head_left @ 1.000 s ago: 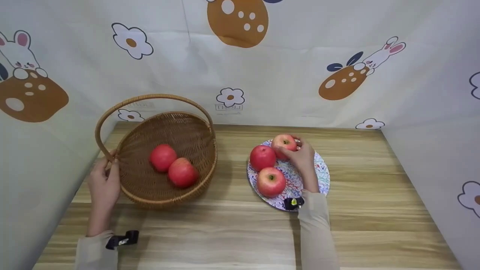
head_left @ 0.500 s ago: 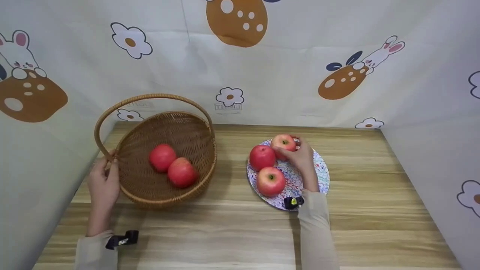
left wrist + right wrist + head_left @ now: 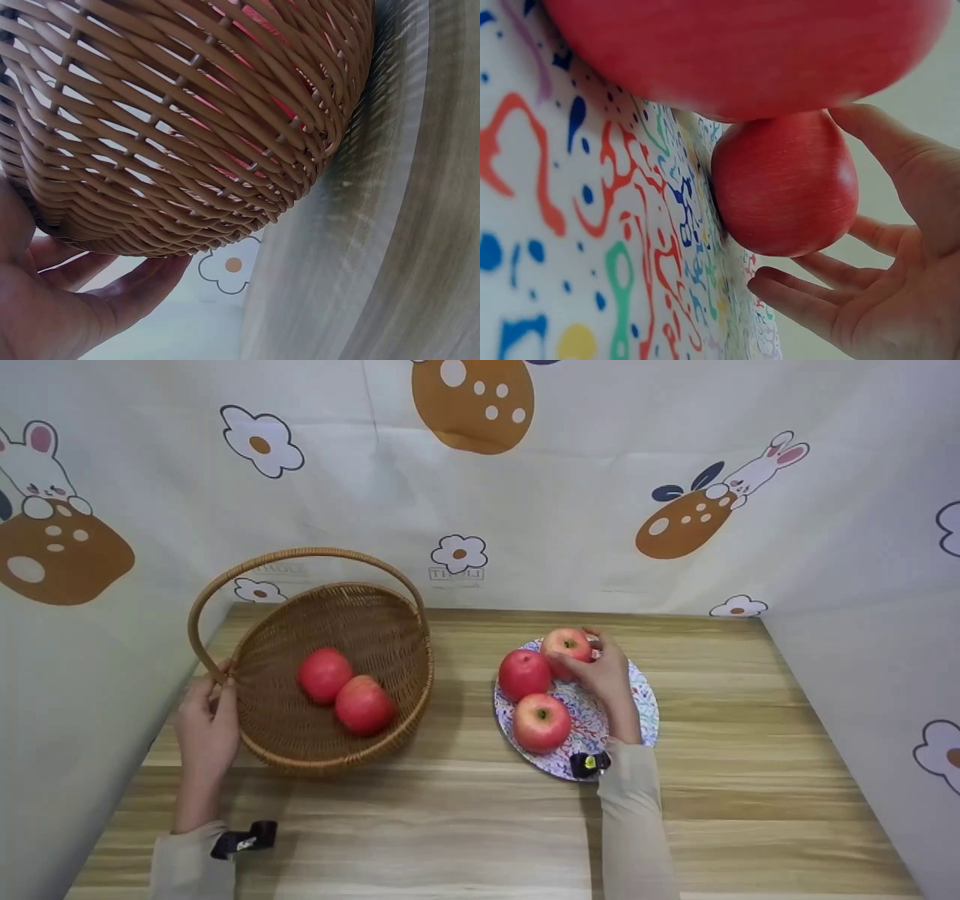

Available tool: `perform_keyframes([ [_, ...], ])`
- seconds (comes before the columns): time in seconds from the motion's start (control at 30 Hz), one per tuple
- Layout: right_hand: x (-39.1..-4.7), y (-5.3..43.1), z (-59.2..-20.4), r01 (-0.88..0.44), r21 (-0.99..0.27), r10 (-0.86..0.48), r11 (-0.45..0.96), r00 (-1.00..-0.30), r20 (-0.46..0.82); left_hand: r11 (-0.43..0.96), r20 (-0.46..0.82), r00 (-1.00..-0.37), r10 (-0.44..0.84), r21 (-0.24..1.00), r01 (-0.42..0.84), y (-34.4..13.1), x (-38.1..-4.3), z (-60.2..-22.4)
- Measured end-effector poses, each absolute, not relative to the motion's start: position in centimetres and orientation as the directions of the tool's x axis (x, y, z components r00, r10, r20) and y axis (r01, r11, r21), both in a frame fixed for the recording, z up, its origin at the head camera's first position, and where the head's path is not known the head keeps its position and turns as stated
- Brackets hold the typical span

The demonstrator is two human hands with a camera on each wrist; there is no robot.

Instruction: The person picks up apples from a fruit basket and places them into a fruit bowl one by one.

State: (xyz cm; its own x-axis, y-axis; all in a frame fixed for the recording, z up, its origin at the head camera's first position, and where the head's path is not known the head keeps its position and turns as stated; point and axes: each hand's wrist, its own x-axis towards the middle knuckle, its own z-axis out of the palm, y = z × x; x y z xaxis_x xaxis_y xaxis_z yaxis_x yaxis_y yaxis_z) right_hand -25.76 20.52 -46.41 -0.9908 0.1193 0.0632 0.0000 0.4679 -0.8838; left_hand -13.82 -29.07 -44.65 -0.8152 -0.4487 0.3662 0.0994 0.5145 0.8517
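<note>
A woven wicker basket [image 3: 322, 615] with an arched handle stands on the left, its opening facing the head camera. Two red apples [image 3: 365, 705] lie inside it. My left hand [image 3: 208, 727] grips the basket's left rim by the foot of the handle; in the left wrist view its fingers [image 3: 142, 289] lie along the outer wall. On the right is a round, colour-speckled plate [image 3: 643, 705] with three apples. My right hand [image 3: 604, 671] holds the rear apple [image 3: 566, 646] between thumb and fingers. A darker red apple [image 3: 525, 675] and a front apple [image 3: 541, 724] sit beside it.
A light wood-grain table [image 3: 450, 825] lies under everything. A pale curtain [image 3: 570, 510] printed with rabbits and flowers encloses the back and both sides, close to the basket's left and rear. Black camera bands [image 3: 244, 840] sit on both wrists.
My right wrist has shifted very slightly to the right, with the hand still at the rear apple. The basket, the left hand and the apples stay put.
</note>
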Motion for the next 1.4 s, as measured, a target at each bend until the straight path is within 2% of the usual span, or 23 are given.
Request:
perform_keyframes([
  [0.3, -25.5, 20.9, -45.3, 0.006, -0.862, 0.114, 0.506, -0.992, 0.061, 0.507, 0.36, -0.813, -0.459, 0.857, 0.093, -29.1, -13.9, -44.9],
  [1.4, -23.9, 19.6, -41.6, -0.203, -0.815, 0.056, 0.543, -0.959, 0.276, 0.497, 0.32, -0.826, -0.464, 0.866, 0.057, -29.1, -13.9, -44.8],
])
